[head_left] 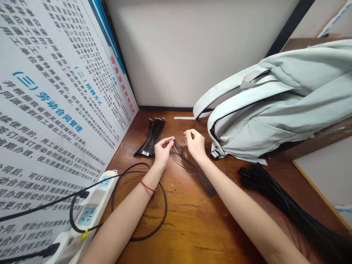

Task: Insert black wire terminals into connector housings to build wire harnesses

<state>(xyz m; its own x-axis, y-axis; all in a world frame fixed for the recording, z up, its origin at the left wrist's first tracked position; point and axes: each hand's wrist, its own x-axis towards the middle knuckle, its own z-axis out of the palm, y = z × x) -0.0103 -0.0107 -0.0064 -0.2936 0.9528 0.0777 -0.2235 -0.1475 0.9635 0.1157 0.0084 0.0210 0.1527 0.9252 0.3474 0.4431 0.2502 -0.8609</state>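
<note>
My left hand [163, 150] pinches a small white connector [172, 139] between thumb and fingertips, and thin black wires run out of it. These wires [189, 164] fan across the wood and come together in a flat dark end [210, 190] beside my right forearm. My right hand [194, 142] is just right of the connector, its thumb and forefinger pressed together; what lies between them is too small to make out. Left of my left hand rests a bundle of black wire harnesses [152, 135] with pale connector ends at the top and a white label [145, 153].
A long bundle of black wires [291, 212] lies at the right of the wooden table [165, 245]. Behind it leans a pale grey-green backpack [302, 95]. At left are a power strip [93, 205] and a looped black cable [165, 205], beside a printed board [55, 91].
</note>
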